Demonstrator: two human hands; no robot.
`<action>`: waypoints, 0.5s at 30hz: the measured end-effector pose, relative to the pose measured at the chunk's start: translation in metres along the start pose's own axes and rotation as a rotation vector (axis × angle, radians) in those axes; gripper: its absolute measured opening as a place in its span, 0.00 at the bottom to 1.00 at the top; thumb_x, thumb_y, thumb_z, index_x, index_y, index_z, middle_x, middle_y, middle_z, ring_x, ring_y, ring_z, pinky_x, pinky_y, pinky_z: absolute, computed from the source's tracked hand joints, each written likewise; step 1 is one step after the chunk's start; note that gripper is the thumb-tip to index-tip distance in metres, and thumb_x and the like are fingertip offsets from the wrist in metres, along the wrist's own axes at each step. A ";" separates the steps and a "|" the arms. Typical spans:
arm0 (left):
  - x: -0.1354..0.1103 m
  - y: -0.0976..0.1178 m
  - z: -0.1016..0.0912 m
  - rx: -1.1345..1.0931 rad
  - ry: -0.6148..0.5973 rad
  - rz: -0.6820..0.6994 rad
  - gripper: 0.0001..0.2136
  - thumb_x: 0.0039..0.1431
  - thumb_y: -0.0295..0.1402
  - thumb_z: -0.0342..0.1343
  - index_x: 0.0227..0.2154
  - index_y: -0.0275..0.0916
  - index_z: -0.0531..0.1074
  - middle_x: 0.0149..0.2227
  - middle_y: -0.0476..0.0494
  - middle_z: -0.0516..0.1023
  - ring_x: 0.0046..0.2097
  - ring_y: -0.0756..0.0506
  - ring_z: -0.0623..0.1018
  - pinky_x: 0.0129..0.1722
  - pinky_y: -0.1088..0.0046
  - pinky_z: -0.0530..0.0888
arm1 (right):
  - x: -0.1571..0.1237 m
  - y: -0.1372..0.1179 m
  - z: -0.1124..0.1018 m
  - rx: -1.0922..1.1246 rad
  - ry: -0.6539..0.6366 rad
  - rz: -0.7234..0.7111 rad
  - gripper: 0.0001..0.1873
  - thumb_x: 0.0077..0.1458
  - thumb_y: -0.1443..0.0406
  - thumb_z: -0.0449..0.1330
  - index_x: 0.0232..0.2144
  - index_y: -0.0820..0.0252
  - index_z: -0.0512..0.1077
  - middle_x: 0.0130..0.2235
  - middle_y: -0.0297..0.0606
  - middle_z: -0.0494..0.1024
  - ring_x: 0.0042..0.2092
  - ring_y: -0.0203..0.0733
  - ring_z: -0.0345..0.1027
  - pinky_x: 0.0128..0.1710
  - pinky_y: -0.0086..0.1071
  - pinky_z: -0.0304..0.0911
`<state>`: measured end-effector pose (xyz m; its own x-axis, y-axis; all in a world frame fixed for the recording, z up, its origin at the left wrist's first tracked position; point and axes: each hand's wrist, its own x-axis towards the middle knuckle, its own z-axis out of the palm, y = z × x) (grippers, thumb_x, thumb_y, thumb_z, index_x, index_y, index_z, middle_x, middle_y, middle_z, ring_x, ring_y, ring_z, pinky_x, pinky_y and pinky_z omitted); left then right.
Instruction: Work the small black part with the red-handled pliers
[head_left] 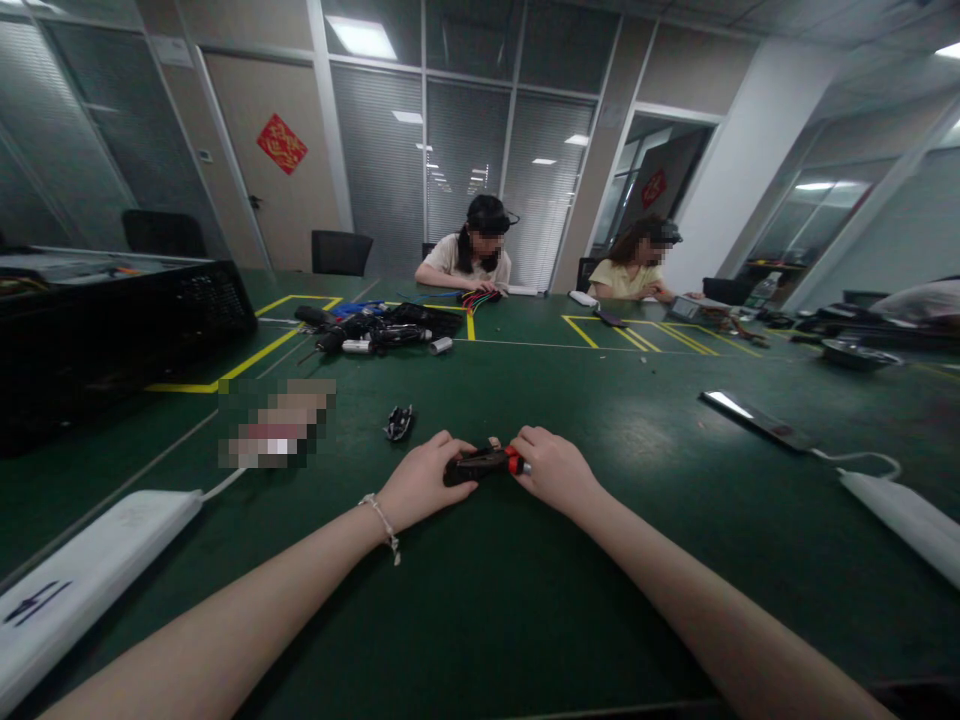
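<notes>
My left hand (426, 478), with a string bracelet at the wrist, grips a black elongated object (477, 464) just above the green table (495, 570). At the object's right end, my right hand (551, 468) pinches a red piece (514, 460) with a short silver end. Whether the red piece is part of the black object or a separate tool, I cannot tell. Both hands' fingers are closed and partly cover what they hold. A small black and silver casing part (399, 423) lies on the table beyond my left hand.
Black and blue cables (390, 328) are heaped farther back, beside a silver cylinder (442, 345). White power banks lie at left (112, 545) and right (904, 520), the right one cabled to a phone (754, 420). A large black case (120, 340) stands left. Two people sit opposite.
</notes>
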<state>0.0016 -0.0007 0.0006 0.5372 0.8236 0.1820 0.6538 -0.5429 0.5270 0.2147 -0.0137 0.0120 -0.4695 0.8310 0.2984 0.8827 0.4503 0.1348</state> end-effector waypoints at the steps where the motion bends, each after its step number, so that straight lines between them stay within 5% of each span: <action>1: 0.000 0.000 0.001 0.000 0.004 0.005 0.18 0.48 0.40 0.55 0.43 0.44 0.65 0.39 0.48 0.66 0.37 0.47 0.71 0.35 0.72 0.68 | 0.000 0.000 0.000 0.000 -0.003 -0.001 0.10 0.46 0.66 0.55 0.34 0.63 0.70 0.36 0.40 0.70 0.35 0.38 0.63 0.34 0.28 0.61; 15: 0.000 0.001 -0.001 -0.004 -0.014 -0.027 0.18 0.47 0.40 0.55 0.43 0.43 0.65 0.39 0.48 0.66 0.37 0.48 0.71 0.35 0.72 0.69 | -0.001 0.001 0.001 0.001 0.020 -0.002 0.10 0.46 0.66 0.56 0.34 0.62 0.69 0.36 0.40 0.71 0.35 0.37 0.63 0.34 0.28 0.61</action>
<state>0.0017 -0.0011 0.0024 0.5269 0.8354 0.1562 0.6661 -0.5201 0.5347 0.2159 -0.0139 0.0108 -0.4706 0.8235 0.3167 0.8817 0.4523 0.1342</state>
